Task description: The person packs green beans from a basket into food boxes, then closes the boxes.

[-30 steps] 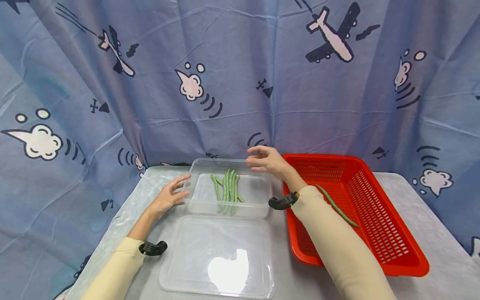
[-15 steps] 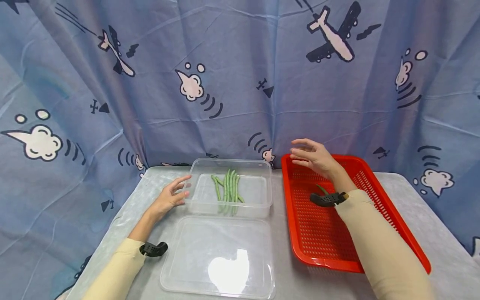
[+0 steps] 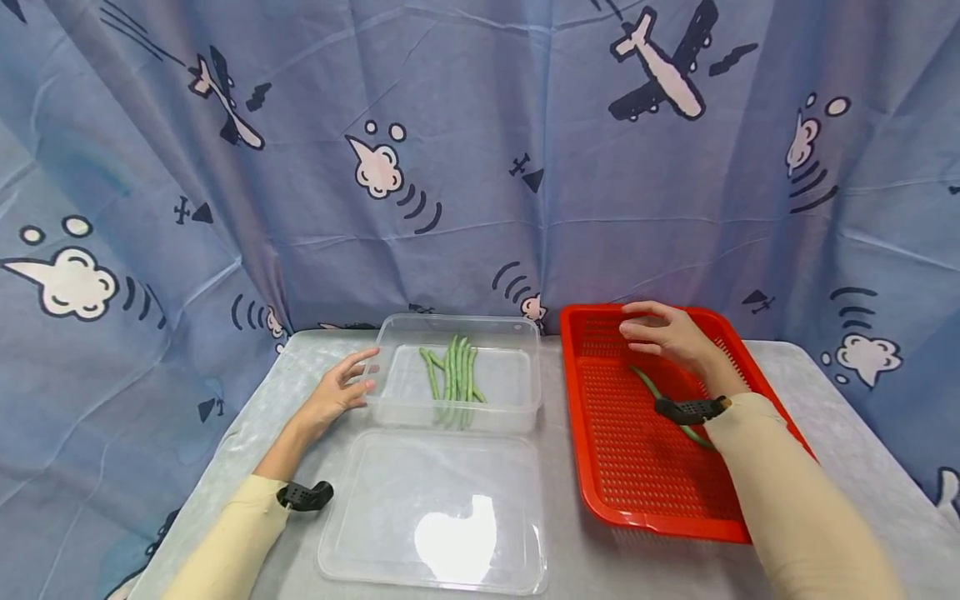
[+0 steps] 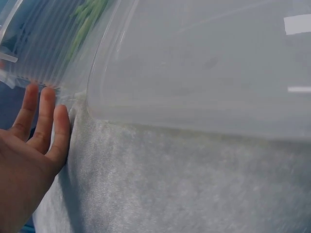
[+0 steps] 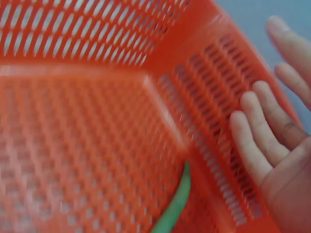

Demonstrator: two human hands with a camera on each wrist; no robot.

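Observation:
My left hand [image 3: 335, 396] rests its relaxed fingertips against the left wall of a clear plastic container [image 3: 510, 375]; the left wrist view shows those fingers [image 4: 46, 111] touching its side. Several green beans [image 3: 457, 371] lie in a loose bunch inside it. Over the far part of a red plastic basket [image 3: 592, 467] hovers my right hand [image 3: 671, 337], fingers spread and nothing between them. One green bean [image 3: 647, 382] lies on the basket floor below that hand, partly hidden by the wrist strap. In the right wrist view the bean [image 5: 176, 204] is apart from the fingers.
A clear flat lid [image 3: 435, 508] lies on the grey-covered table [image 3: 558, 550] in front of the container. Behind the table hangs a blue curtain [image 3: 465, 167] printed with planes. The basket's raised rim surrounds the bean.
My right hand has moved right, from above the container's far right corner to over the basket, lowering slightly in the last half second. My left hand and the bunched beans have stayed put.

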